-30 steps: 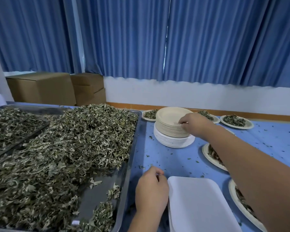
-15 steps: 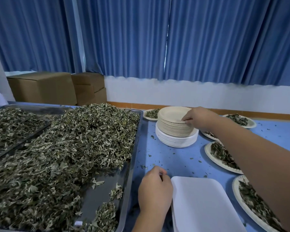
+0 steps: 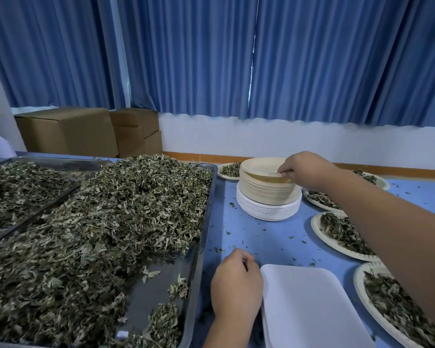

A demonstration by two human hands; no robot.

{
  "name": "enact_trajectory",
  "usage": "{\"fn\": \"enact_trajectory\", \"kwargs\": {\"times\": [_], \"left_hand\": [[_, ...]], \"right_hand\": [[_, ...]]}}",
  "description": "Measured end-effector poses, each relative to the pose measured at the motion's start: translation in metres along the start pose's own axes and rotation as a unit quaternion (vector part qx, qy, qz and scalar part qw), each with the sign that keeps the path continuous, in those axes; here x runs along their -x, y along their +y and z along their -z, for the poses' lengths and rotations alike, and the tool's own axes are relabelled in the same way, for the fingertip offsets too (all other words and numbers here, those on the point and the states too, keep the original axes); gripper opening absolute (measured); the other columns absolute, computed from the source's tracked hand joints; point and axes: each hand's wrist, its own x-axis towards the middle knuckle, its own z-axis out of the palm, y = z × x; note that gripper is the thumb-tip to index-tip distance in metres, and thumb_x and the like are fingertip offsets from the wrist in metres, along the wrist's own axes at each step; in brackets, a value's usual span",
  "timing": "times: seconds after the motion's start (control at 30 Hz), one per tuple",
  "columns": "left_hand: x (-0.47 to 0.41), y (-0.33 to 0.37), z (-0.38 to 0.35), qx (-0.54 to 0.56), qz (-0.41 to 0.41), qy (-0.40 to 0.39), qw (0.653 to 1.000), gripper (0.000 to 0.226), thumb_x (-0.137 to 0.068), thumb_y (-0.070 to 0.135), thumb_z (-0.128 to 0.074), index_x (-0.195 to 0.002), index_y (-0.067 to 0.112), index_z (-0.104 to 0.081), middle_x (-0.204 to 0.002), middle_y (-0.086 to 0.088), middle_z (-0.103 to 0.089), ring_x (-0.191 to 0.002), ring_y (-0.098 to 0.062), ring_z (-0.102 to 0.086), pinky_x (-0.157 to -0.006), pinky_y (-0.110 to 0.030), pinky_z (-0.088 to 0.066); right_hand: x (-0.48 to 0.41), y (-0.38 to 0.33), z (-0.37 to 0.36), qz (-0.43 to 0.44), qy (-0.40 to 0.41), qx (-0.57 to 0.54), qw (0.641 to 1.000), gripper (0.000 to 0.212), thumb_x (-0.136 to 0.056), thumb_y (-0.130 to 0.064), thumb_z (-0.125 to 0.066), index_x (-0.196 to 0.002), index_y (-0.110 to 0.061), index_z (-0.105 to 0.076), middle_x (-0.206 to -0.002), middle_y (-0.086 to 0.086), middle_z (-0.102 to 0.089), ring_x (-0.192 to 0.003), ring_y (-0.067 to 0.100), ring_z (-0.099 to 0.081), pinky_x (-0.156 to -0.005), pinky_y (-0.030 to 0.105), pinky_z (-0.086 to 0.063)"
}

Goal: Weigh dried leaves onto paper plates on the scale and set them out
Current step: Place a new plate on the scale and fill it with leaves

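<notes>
From where I stand, the right hand [image 3: 305,169] is reaching to the centre of the frame, where its grip is pinched narrow on the near rim of the top round beige paper plate [image 3: 259,167]. That edge is tilted up off the stack of beige paper plates [image 3: 266,193], which sits on a lower pile of white plates [image 3: 269,210]. The left hand [image 3: 236,285] rests knuckles-up on the blue bench [image 3: 261,237], just beside the left edge of the flat white scale [image 3: 312,305] at lower centre. Its fingers are curled under, and I cannot tell whether it holds anything. The scale's top is bare, so no plate is being weighed yet. The heap of grey-green dried leaves [image 3: 98,234] fills the long steel tray [image 3: 207,222] on the left, and several leaf-filled paper plates [image 3: 342,234] are set out along the right. What worries me is that thin plates nest tightly, so a second one could cling beneath and come away too, throwing the weight off. A sideways tug might also slide the beige stack on the white pile. The right forearm hangs over the filled plates, and dropping it could sweep leaves onto the bench. The plate is light, so a quick swing back could let it flutter out of the pinch.
</notes>
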Motion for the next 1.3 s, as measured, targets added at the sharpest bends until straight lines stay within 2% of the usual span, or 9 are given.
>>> {"fn": "enact_trajectory", "kwargs": {"times": [0.23,0.47,0.6,0.7,0.8,0.9,1.03,1.17,1.3], "left_hand": [[-0.002,-0.002,-0.001,0.0,-0.005,0.004,1.0,0.015,-0.091,0.025,-0.048,-0.083,0.032,-0.058,-0.088,0.015,-0.063,-0.077,-0.01,-0.06,-0.063,-0.027,-0.044],[-0.003,0.0,0.0,0.021,-0.012,0.004,1.0,0.016,-0.091,0.021,-0.049,-0.086,0.03,-0.061,-0.09,0.012,-0.064,-0.08,-0.013,-0.061,-0.069,-0.029,-0.05],[-0.002,-0.001,0.002,0.044,-0.014,0.004,0.999,0.016,-0.092,0.018,-0.05,-0.089,0.027,-0.063,-0.096,0.007,-0.066,-0.091,-0.018,-0.06,-0.079,-0.032,-0.05],[-0.002,-0.003,0.003,0.059,-0.017,0.004,0.998,0.015,-0.094,0.016,-0.049,-0.092,0.025,-0.061,-0.099,0.003,-0.066,-0.095,-0.019,-0.059,-0.078,-0.031,-0.047],[0.001,-0.005,0.005,0.085,-0.021,-0.001,0.996,0.015,-0.094,0.015,-0.05,-0.091,0.024,-0.062,-0.095,0.002,-0.067,-0.088,-0.017,-0.06,-0.073,-0.031,-0.046],[0.002,-0.007,0.007,0.118,-0.013,-0.003,0.993,0.015,-0.095,0.016,-0.052,-0.09,0.026,-0.062,-0.095,0.004,-0.066,-0.091,-0.018,-0.062,-0.08,-0.035,-0.05],[0.002,-0.01,0.01,0.141,-0.005,0.002,0.99,0.019,-0.094,0.014,-0.048,-0.097,0.025,-0.064,-0.089,0.009,-0.065,-0.085,-0.012,-0.062,-0.067,-0.029,-0.045],[0.0,-0.011,0.011,0.181,0.011,-0.003,0.983,0.023,-0.093,0.013,-0.045,-0.094,0.028,-0.063,-0.091,-0.001,-0.067,-0.082,-0.022,-0.065,-0.076,-0.04,-0.051],[-0.003,-0.013,0.01,0.199,0.013,-0.001,0.98,0.023,-0.092,0.013,-0.045,-0.096,0.026,-0.064,-0.082,-0.001,-0.065,-0.071,-0.02,-0.059,-0.068,-0.034,-0.047]], "right_hand": [[0.017,-0.009,-0.004,0.024,0.082,-0.045,0.995,0.021,-0.097,-0.015,-0.052,-0.099,-0.007,-0.071,-0.099,0.007,-0.066,-0.098,0.027,-0.058,-0.086,0.039,-0.045],[0.113,-0.035,-0.014,0.086,0.164,-0.146,0.972,0.016,-0.093,-0.007,-0.061,-0.101,-0.003,-0.074,-0.096,0.01,-0.071,-0.092,0.028,-0.063,-0.082,0.037,-0.047],[0.183,-0.044,-0.015,0.093,0.129,-0.157,0.975,0.015,-0.09,-0.004,-0.063,-0.1,-0.004,-0.074,-0.094,0.007,-0.07,-0.085,0.025,-0.066,-0.076,0.041,-0.054],[0.229,-0.049,-0.01,0.113,0.102,-0.129,0.98,0.019,-0.084,-0.001,-0.069,-0.099,-0.01,-0.076,-0.095,0.0,-0.07,-0.081,0.017,-0.068,-0.073,0.026,-0.053],[0.26,-0.053,-0.006,0.131,0.084,-0.086,0.984,0.025,-0.073,0.001,-0.077,-0.091,-0.017,-0.076,-0.09,-0.007,-0.07,-0.067,0.011,-0.066,-0.058,0.015,-0.045],[0.278,-0.056,-0.011,0.156,0.048,-0.095,0.982,0.027,-0.075,0.001,-0.069,-0.092,-0.019,-0.074,-0.091,-0.007,-0.069,-0.066,0.014,-0.067,-0.051,0.02,-0.05],[0.289,-0.059,-0.019,0.162,0.034,-0.096,0.982,0.031,-0.073,0.001,-0.065,-0.094,-0.02,-0.074,-0.093,-0.006,-0.069,-0.065,0.016,-0.067,-0.051,0.023,-0.053],[0.295,-0.055,-0.028,0.153,0.022,-0.101,0.983,0.032,-0.086,-0.003,-0.057,-0.11,-0.019,-0.071,-0.105,-0.005,-0.065,-0.076,0.022,-0.067,-0.06,0.034,-0.056],[0.297,-0.052,-0.029,0.138,0.041,-0.101,0.984,0.044,-0.082,0.004,-0.063,-0.118,-0.021,-0.069,-0.112,-0.007,-0.065,-0.077,0.021,-0.068,-0.058,0.035,-0.056]]}}
